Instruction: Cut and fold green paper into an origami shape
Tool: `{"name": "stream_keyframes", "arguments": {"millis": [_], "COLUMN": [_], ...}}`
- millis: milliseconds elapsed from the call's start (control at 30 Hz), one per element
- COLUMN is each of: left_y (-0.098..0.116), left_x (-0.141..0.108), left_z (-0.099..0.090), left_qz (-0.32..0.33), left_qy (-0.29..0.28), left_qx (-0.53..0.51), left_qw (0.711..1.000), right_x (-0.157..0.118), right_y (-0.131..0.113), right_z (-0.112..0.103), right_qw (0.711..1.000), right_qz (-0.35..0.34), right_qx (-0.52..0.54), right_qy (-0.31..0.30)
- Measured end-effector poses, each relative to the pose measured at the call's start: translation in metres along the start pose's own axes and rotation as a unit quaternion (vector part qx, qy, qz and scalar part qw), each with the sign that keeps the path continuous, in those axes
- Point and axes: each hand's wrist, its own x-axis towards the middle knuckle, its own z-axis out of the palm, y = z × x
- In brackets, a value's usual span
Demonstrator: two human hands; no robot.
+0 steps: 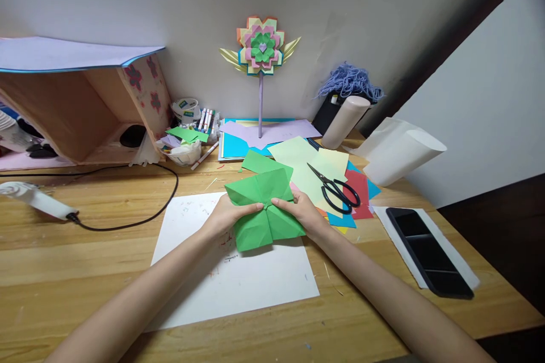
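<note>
A creased square of green paper [255, 232] is held up above a white sheet [272, 283] on the wooden table. Its folds meet near the middle. My left hand [223, 214] grips it at the left side, the thumb pressed on top near the centre. On the right side my right hand [304, 211] grips the same paper, its thumb close to the left one. The fingers of both hands are partly hidden under the paper. Just right of my right hand, black-handled scissors [340, 193] lie on pale yellow paper [302, 173].
A layered paper flower [262, 51] stands against the wall. Behind the hands are markers [206, 119] and stacked coloured sheets [238, 144]. At left sit a box [102, 102] and a corded white tool [38, 198]. Paper rolls [347, 119] and a phone [430, 252] are at right.
</note>
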Motion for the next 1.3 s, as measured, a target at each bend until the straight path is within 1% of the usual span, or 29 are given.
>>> {"name": "stream_keyframes", "arguments": {"millis": [67, 133, 233, 367, 533, 700, 800, 867, 900, 933, 967, 1000, 1033, 1067, 1100, 1167, 1200, 1233, 1267, 1300], "left_y": [0.001, 0.001, 0.000, -0.001, 0.001, 0.001, 0.000, -0.001, -0.002, -0.002, -0.003, -0.004, -0.004, -0.003, -0.002, 0.002, 0.004, 0.006, 0.008, 0.010], "left_x": [0.000, -0.001, -0.002, -0.004, -0.006, -0.006, -0.006, -0.004, -0.002, 0.000, 0.001, 0.002, 0.003, 0.003, 0.003, -0.001, -0.003, -0.005, -0.008, -0.010], "left_z": [0.000, 0.001, 0.003, 0.006, 0.009, 0.009, 0.008, 0.007, 0.007, 0.006, 0.006, 0.006, 0.006, 0.006, 0.007, 0.008, 0.009, 0.009, 0.009, 0.010], "left_qz": [0.003, 0.016, 0.029, 0.016, 0.020, 0.010, 0.014, 0.024, 0.029, 0.029, 0.024, 0.010, -0.012, -0.037, -0.057, -0.082, -0.083, -0.079, -0.072, -0.065], "left_qy": [0.002, 0.019, 0.052, 0.070, 0.067, 0.048, 0.036, 0.039, 0.048, 0.063, 0.080, 0.095, 0.095, 0.077, 0.041, -0.063, -0.111, -0.144, -0.160, -0.164], "left_qx": [0.004, 0.005, 0.014, 0.026, 0.028, 0.006, 0.007, 0.009, 0.013, 0.017, 0.018, 0.011, -0.007, -0.039, -0.082, -0.170, -0.206, -0.233, -0.250, -0.257], "left_qw": [1.000, 1.000, 0.998, 0.997, 0.997, 0.999, 0.999, 0.999, 0.998, 0.997, 0.996, 0.995, 0.995, 0.996, 0.994, 0.980, 0.969, 0.959, 0.952, 0.950], "right_x": [0.000, 0.000, 0.000, -0.001, -0.005, -0.007, -0.007, -0.008, -0.008, -0.009, -0.011, -0.012, -0.013, -0.014, -0.014, -0.013, -0.012, -0.011, -0.009, -0.008], "right_y": [-0.001, 0.000, 0.003, 0.005, 0.002, 0.000, -0.001, -0.003, -0.005, -0.007, -0.009, -0.011, -0.013, -0.015, -0.016, -0.015, -0.014, -0.012, -0.011, -0.009], "right_z": [0.000, 0.001, 0.001, 0.001, 0.005, 0.010, 0.011, 0.010, 0.009, 0.007, 0.005, 0.001, -0.003, -0.007, -0.011, -0.019, -0.022, -0.024, -0.026, -0.028], "right_qw": [1.000, 0.999, 1.000, 1.000, 1.000, 0.999, 0.999, 0.996, 0.990, 0.979, 0.962, 0.939, 0.910, 0.880, 0.851, 0.807, 0.791, 0.779, 0.769, 0.759], "right_qz": [0.012, 0.020, 0.021, 0.013, 0.005, 0.003, -0.030, -0.077, -0.110, -0.148, -0.195, -0.247, -0.300, -0.349, -0.390, -0.437, -0.450, -0.459, -0.467, -0.473], "right_qx": [0.025, 0.030, 0.013, -0.015, 0.022, 0.048, 0.019, -0.034, -0.068, -0.104, -0.143, -0.182, -0.223, -0.266, -0.307, -0.376, -0.400, -0.417, -0.431, -0.442], "right_qy": [-0.011, -0.019, -0.013, -0.001, -0.007, -0.010, 0.004, 0.035, 0.061, 0.093, 0.126, 0.156, 0.177, 0.183, 0.174, 0.129, 0.107, 0.088, 0.074, 0.067]}}
